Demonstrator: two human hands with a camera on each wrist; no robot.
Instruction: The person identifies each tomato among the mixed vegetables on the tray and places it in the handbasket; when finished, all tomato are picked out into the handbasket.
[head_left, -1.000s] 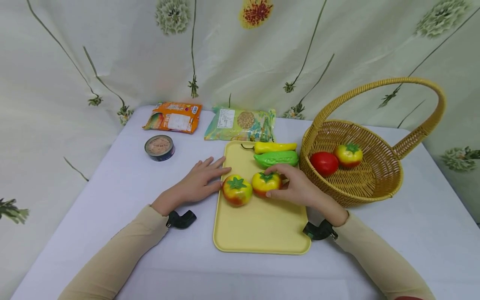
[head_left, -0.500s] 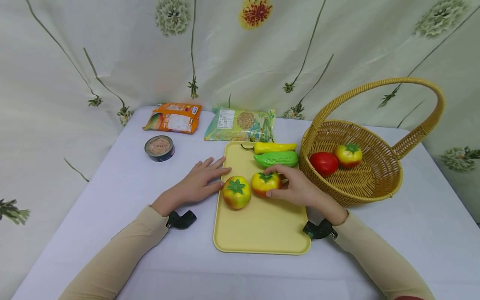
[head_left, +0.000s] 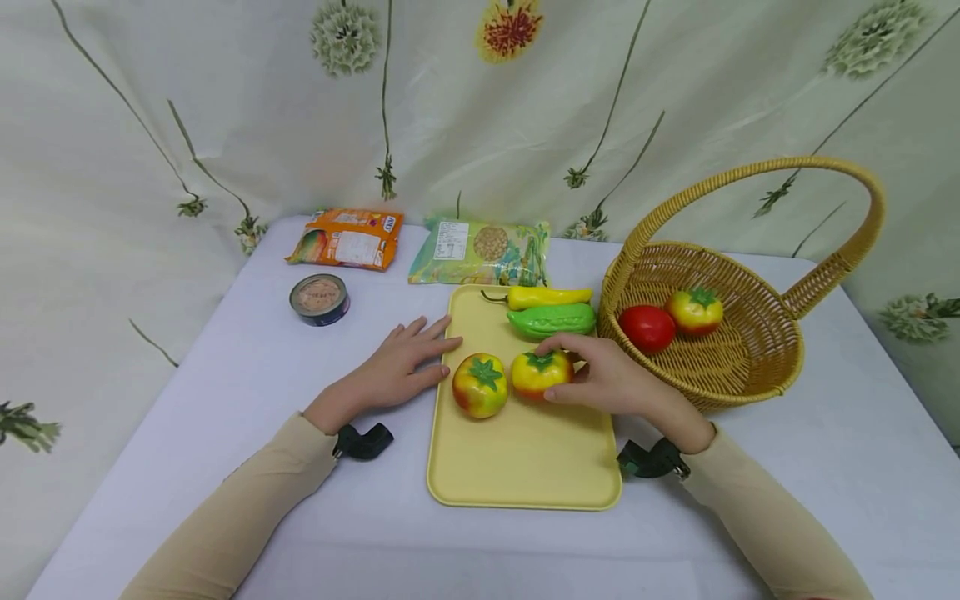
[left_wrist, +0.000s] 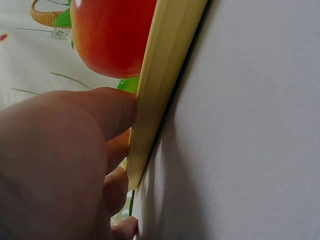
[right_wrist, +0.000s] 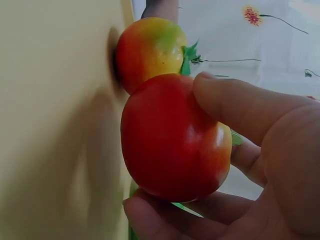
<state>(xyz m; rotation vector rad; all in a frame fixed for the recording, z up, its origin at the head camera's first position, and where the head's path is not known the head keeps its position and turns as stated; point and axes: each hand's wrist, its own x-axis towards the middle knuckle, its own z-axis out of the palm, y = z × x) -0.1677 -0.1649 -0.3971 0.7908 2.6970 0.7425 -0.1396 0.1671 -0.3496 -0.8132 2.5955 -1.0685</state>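
My right hand (head_left: pixel 611 375) grips a yellow-and-red tomato (head_left: pixel 538 379) with a green leafy top, thumb and fingers curled round its sides. In the right wrist view the red side of this tomato (right_wrist: pixel 170 140) faces the camera. A second yellow-and-red tomato (head_left: pixel 478 390) sits tilted just left of it on the yellow tray (head_left: pixel 525 467). My left hand (head_left: pixel 397 367) lies with fingers spread at the tray's left edge. Its thumb (left_wrist: pixel 120 107) touches the tray rim in the left wrist view.
A yellow pepper (head_left: pixel 551 297) and a green bumpy gourd (head_left: pixel 553 320) lie at the tray's far end. Right of the tray stands a wicker basket (head_left: pixel 750 367) holding a red tomato (head_left: pixel 647 328) and a yellow-red one (head_left: pixel 694 312). Behind are a can (head_left: pixel 320 298), an orange packet (head_left: pixel 348 239) and a green packet (head_left: pixel 482 250).
My right hand has shifted slightly right with its tomato. The second tomato has rolled a little rightward, its leafy top tipping to the right. My left hand has stayed in place.
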